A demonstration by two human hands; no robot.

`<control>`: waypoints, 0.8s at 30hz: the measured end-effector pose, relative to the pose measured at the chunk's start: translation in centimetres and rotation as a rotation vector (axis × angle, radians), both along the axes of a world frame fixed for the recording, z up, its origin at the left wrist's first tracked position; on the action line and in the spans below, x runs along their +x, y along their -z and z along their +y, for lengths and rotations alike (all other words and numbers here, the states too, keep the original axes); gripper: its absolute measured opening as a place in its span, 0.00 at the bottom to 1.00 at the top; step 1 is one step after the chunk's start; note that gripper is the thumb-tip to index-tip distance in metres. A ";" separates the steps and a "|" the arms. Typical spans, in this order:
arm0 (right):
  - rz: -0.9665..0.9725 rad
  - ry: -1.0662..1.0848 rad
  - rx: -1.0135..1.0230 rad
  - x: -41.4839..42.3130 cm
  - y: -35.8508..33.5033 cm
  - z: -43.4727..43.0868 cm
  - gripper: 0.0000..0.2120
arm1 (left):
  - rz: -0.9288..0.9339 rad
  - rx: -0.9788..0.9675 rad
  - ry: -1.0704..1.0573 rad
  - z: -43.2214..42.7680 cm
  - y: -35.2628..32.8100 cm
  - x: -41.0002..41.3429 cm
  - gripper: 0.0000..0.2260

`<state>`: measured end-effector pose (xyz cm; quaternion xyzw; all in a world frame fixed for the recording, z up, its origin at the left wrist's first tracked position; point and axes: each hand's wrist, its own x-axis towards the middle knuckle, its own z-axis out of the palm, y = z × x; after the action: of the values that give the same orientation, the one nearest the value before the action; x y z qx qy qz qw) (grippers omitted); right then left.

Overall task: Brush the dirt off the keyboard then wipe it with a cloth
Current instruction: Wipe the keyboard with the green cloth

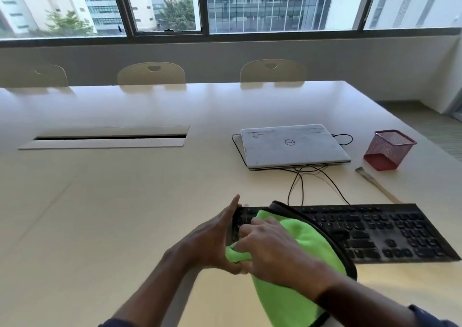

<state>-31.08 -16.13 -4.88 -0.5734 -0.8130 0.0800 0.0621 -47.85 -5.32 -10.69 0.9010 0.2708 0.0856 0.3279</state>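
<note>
One wide pale table [125,201] is carrying everything, and the black keyboard [375,229] is lying along its near right part, its cable running far toward a closed laptop [292,144]. I am judging that the wiping is the step in hand and that it is beginning at the keyboard's left end.

The green cloth [300,276] with its dark hem is draping over that left end and trailing off the near edge toward me. I am thinking it is worth gathering that loose tail under the palm, so the hem is not catching on key edges.

My left hand [212,239] is standing edge-on against the keyboard's left end with fingers straight, bracing and gripping nothing that I can see. My right hand [270,249] is lying on the cloth with fingers curled into it, pressing it onto the keys.

I am planning rightward strokes in overlapping rows with light, even pressure, while the left hand is stopping the board from sliding right. The middle keys are showing a grey sheen, and I cannot tell whether it is dust or glare.

A red mesh pot [387,150] and the brush [377,185] are lying at the far right, beyond the keyboard and clear of my strokes
</note>
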 end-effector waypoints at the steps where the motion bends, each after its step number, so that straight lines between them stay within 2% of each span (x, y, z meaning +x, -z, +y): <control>1: -0.001 -0.004 0.011 0.5 0.1 -0.4 0.16 | 0.006 -0.005 -0.012 0.0 0.1 0.0 0.68; 3: -0.009 0.036 0.001 2.4 0.4 -1.6 0.14 | 0.010 -0.022 -0.017 -0.1 -0.1 0.1 0.68; 8: -0.127 0.203 -0.105 8.1 -0.2 -4.7 0.18 | 0.018 -0.060 -0.027 -0.2 -0.5 0.2 0.65; 13: -0.126 0.165 0.085 5.7 1.5 -4.6 0.13 | 0.048 -0.039 -0.025 0.0 -0.7 0.8 0.66; 16: -0.109 0.176 0.090 4.4 2.4 -4.7 0.14 | 0.077 -0.010 -0.025 0.1 -0.8 0.8 0.67; 18: -0.113 0.241 0.093 6.1 2.4 -5.6 0.12 | 0.080 -0.001 -0.036 0.1 -0.8 0.7 0.66; 21: -0.077 0.433 0.068 10.9 1.4 -7.9 0.16 | 0.098 -0.006 -0.029 0.1 -0.8 0.6 0.64; 24: -0.031 0.513 0.034 14.3 0.9 -9.7 0.19 | 0.239 0.038 0.011 0.3 -1.9 1.6 0.66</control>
<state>-16.78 -25.82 -5.78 -0.7608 -0.6432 0.0391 0.0776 -46.27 -5.03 -8.83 0.9124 0.3013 -0.0193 0.2765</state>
